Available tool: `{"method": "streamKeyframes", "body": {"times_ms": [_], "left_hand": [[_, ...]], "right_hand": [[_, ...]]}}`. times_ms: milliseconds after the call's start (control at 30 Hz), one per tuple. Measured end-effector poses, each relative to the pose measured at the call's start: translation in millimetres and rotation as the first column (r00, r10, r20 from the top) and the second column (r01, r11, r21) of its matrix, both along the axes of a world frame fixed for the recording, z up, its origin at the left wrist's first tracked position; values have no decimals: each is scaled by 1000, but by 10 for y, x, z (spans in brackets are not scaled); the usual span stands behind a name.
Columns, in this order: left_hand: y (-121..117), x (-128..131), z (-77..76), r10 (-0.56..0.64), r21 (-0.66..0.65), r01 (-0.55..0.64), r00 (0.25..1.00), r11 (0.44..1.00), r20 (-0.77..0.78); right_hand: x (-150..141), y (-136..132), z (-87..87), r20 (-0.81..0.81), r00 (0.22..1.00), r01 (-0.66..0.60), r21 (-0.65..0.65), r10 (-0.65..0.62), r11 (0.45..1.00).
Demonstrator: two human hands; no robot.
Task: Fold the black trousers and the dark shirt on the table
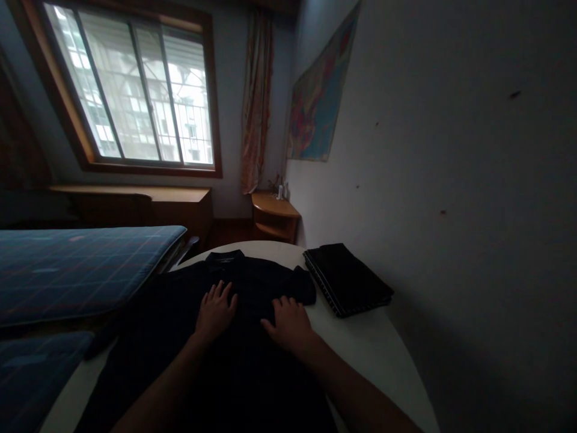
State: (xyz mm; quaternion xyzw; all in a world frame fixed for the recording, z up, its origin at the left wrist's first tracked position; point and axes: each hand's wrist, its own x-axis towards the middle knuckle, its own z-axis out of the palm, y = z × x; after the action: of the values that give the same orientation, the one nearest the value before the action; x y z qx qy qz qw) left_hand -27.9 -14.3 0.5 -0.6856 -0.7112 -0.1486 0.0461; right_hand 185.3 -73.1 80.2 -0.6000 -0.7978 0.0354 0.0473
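Observation:
A dark navy short-sleeved shirt [252, 361] with a collar lies spread out on a round white table [378, 361], its collar toward the far edge. My left hand [217, 310] rests on the chest of the shirt below the collar, fingers spread. To the right, my right hand [288, 322] lies flat on the shirt near one sleeve, its thumb apart from the fingers. Neither hand grips the cloth. Beyond my right hand sits a folded stack of black cloth [347, 279] with pale stitching along its edge.
On the left, a mattress with blue plaid cover [81, 270] stands close against the table. A wooden desk [180, 195] is under the window [144, 96]. A small corner shelf [274, 207] stands at the back. The wall [451, 150] rises along the right.

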Motion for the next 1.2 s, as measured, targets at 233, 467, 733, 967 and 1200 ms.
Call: {"method": "streamKeyframes", "body": {"times_ms": [233,467,733,967,1200], "left_hand": [[5,-34,-55,-16,37,16,1000,999,1],[0,-45,41,42,-19,-43,998,999,-45],[-7,-23,66,74,-95,-83,993,992,-92],[-6,-27,75,81,-117,-90,994,989,-78],[-15,-16,59,84,-98,-93,992,991,-95]], "right_hand": [[-112,881,-270,-61,996,67,23,-66,997],[66,1395,-551,-161,983,69,-117,-87,991],[227,1344,-599,-140,945,312,120,-295,942],[371,1161,-537,-149,849,523,98,-507,847],[508,1126,-543,-161,886,458,149,-435,876]]}}
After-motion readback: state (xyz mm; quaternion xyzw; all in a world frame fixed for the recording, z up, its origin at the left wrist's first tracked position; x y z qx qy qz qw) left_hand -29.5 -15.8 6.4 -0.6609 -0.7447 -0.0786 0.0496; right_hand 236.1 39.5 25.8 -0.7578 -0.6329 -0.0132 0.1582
